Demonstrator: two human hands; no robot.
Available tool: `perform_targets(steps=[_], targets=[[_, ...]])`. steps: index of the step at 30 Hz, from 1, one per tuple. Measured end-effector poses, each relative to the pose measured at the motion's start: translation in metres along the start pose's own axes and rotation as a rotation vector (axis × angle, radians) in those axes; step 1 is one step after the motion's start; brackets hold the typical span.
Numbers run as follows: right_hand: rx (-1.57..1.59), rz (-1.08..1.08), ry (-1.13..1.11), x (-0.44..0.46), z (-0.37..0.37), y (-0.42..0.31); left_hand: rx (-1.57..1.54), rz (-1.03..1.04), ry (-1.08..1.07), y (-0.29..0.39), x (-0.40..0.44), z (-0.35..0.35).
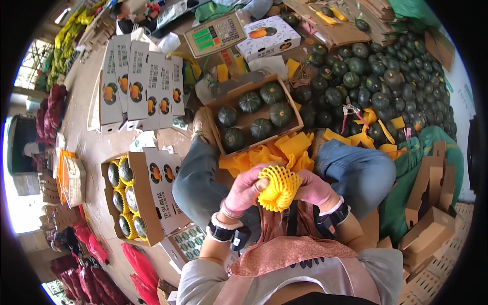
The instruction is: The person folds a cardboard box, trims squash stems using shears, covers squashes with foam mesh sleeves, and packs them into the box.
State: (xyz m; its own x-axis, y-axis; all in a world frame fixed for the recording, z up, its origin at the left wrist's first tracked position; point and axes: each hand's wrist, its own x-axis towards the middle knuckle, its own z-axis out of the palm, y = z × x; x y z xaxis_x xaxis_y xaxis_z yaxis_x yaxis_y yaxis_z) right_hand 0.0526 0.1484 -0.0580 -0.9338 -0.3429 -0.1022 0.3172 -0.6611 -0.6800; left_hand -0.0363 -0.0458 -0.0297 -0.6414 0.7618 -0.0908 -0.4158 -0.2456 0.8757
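My left hand (245, 190), in a pink glove, grips the left side of a yellow foam net (279, 188) above my lap. On its other side my right hand (311, 188), also gloved in pink, holds the net's edge. Whatever is inside the net is hidden. Just beyond my hands lie loose yellow foam nets (274, 152). Behind them an open cardboard box (300, 119) holds several dark green squashes (262, 129) without nets.
A large pile of green squashes (381, 76) fills the right back, with pink-handled shears (349, 113) on it. At left stand a box of netted squashes (152, 198) and folded cartons (142, 86). Cardboard pieces (429, 234) lie at right. Another person (133, 20) is far back.
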Motion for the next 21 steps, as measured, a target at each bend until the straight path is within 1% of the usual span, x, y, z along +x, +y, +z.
perform_targets(steps=[1, 3, 4, 5, 7, 10, 11, 13, 14, 16, 19, 21], targets=[[-0.082, -0.019, 0.083, 0.007, -0.005, 0.003, -0.054, -0.114, -0.044, -0.011, -0.006, -0.012], [-0.246, -0.05, 0.248, 0.017, -0.008, 0.01, 0.125, 0.092, 0.134, -0.028, 0.0, -0.003], [-0.101, -0.086, 0.406, 0.023, 0.001, 0.013, 0.45, 0.24, 0.25, -0.024, 0.008, 0.001], [-0.128, -0.076, 0.414, 0.025, -0.006, 0.018, 0.549, 0.107, 0.391, -0.023, 0.006, 0.004], [-0.33, -0.093, 0.44, 0.035, 0.013, 0.004, 0.669, -0.108, 0.46, -0.017, -0.001, 0.003], [-0.37, -0.06, 0.378, 0.039, 0.014, 0.004, 0.793, 0.271, 0.432, -0.021, -0.003, -0.005], [-0.297, -0.069, 0.341, 0.042, 0.017, 0.006, 0.758, 0.309, 0.431, -0.019, -0.005, -0.007], [-0.155, -0.108, 0.264, 0.051, 0.026, 0.009, 0.781, 0.433, 0.399, -0.011, -0.005, -0.006], [-0.195, -0.051, 0.173, 0.051, 0.022, 0.011, 0.856, 0.496, 0.371, -0.007, -0.003, -0.007], [-0.302, -0.072, 0.158, 0.056, 0.027, 0.011, 1.004, 0.608, 0.32, 0.002, -0.004, -0.008], [-0.38, -0.072, 0.17, 0.058, 0.029, 0.02, 1.053, 0.591, 0.251, 0.014, -0.011, -0.011], [-0.422, -0.057, 0.182, 0.06, 0.028, 0.022, 1.025, 0.654, 0.177, 0.013, -0.016, -0.019]])
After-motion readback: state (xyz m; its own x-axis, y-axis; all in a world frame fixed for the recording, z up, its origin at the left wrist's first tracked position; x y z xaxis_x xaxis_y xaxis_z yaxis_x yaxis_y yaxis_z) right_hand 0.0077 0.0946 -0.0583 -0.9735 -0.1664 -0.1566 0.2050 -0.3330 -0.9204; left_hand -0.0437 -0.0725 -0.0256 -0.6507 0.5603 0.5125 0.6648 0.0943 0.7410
